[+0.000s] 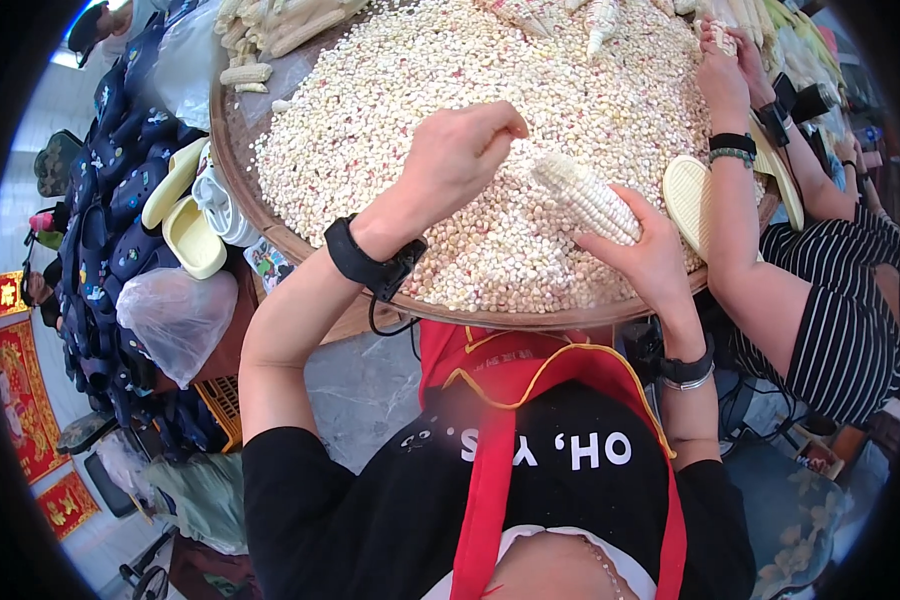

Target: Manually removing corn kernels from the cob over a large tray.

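My right hand grips the lower end of a pale corn cob, its far end pointing up and to the left. Rows of kernels still show along the cob's side. To the left of its tip, my left hand hovers with curled fingers, apart from the cob; whether anything lies in them is hidden. Below both hands spreads a thick layer of loose corn kernels, mostly cream with some reddish ones. They fill a wide round tray with a brown rim.
Stripped cobs are heaped at the tray's far left. At the right, another person's hands hold a cob over the tray. Yellow slippers stand by the right rim. Dark clogs hang at the left, beside a plastic bag.
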A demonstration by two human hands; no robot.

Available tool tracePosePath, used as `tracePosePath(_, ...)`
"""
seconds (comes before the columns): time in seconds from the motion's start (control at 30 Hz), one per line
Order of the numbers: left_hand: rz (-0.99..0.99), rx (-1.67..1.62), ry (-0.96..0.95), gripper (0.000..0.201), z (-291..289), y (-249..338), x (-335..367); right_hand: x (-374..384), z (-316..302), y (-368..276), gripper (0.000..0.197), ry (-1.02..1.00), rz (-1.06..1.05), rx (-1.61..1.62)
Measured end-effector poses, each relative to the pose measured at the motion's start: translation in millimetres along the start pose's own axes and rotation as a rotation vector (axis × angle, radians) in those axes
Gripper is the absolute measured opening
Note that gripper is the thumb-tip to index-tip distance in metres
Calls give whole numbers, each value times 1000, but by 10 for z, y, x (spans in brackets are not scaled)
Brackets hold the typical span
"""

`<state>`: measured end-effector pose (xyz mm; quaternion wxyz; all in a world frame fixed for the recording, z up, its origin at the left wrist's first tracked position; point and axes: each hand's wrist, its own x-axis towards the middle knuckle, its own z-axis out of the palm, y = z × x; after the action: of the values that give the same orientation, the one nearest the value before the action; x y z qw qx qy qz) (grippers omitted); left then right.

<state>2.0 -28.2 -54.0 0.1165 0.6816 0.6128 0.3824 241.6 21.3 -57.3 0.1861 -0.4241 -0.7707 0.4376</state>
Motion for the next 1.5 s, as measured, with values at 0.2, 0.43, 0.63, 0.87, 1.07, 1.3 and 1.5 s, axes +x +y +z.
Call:
tracePosePath(0.2, -102, -59, 1, 18, -27, -33, -51, 7, 39, -46, 55, -85, -31, 203)
tracePosePath(0.43, -240, -599, -264, 28, -28, 270, -68, -10, 35, -95, 55, -95, -30, 206)
tracePosePath(0.63, -216, -323, -192, 31, 57, 302, -66, -52, 84, -171, 55, -161, 28, 389)
tracePosePath(0.87, -223, -394, -203, 34, 28, 268, -103, -43, 99, -137, 55, -102, -150, 141)
tracePosePath(1.07, -310, -594, -164, 23, -14, 159, -136, -21, 117, -57, 53, -28, -173, 82)
tracePosePath(1.3, -176, -391, -228, 27, -118, 250, -126, -13, 100, -47, 54, 12, -193, -6)
tracePosePath(1.5, -205, -426, -285, 28, -163, 231, -118, -10, 95, -82, 53, -2, -206, -42)
